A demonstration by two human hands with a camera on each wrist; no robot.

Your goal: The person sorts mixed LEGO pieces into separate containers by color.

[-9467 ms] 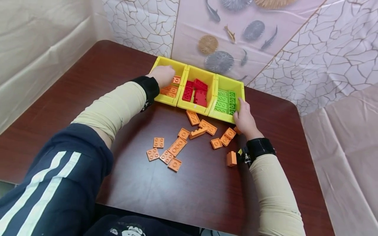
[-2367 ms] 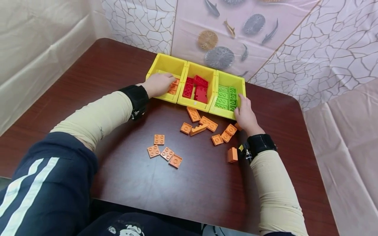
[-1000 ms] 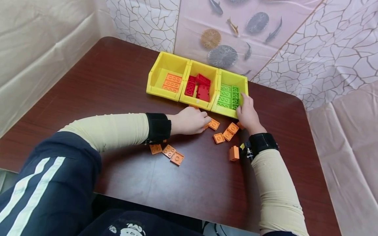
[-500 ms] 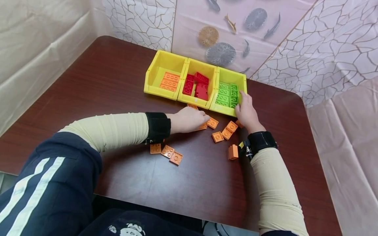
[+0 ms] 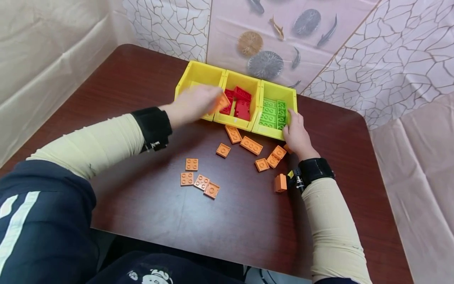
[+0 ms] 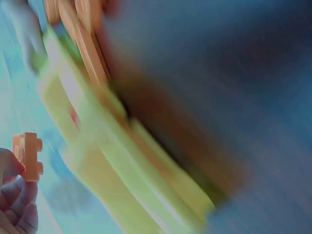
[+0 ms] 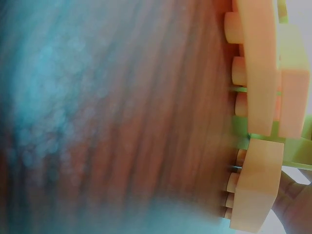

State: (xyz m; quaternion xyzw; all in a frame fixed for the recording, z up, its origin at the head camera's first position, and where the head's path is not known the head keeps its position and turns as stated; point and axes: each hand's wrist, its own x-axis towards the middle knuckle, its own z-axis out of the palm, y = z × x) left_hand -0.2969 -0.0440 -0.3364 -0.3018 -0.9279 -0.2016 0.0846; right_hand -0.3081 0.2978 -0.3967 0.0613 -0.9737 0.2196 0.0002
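Note:
My left hand (image 5: 195, 103), blurred by motion, is over the left yellow bin (image 5: 205, 71). It pinches an orange building brick (image 5: 222, 102) between thumb and fingers; in the left wrist view this brick (image 6: 29, 157) shows its studs sideways. The hand hides most of the orange bricks in that bin. At the far right of the row, my right hand (image 5: 298, 136) grips the side of the right yellow bin (image 5: 276, 91), which holds green bricks (image 5: 270, 113). Red bricks (image 5: 242, 105) lie in the middle bin (image 5: 244, 80).
In front of the bins lie loose orange bricks, among them a long one (image 5: 252, 145), another long one (image 5: 233, 134) and a square one (image 5: 223, 150). Several square bricks (image 5: 192, 164) lie nearer the table's front. One brick (image 5: 280, 183) stands upright by the right wrist.
The left hand went from the left bin down to the loose bricks, took one orange brick and moved back up and left over the bin. My right hand stays at the right bin.

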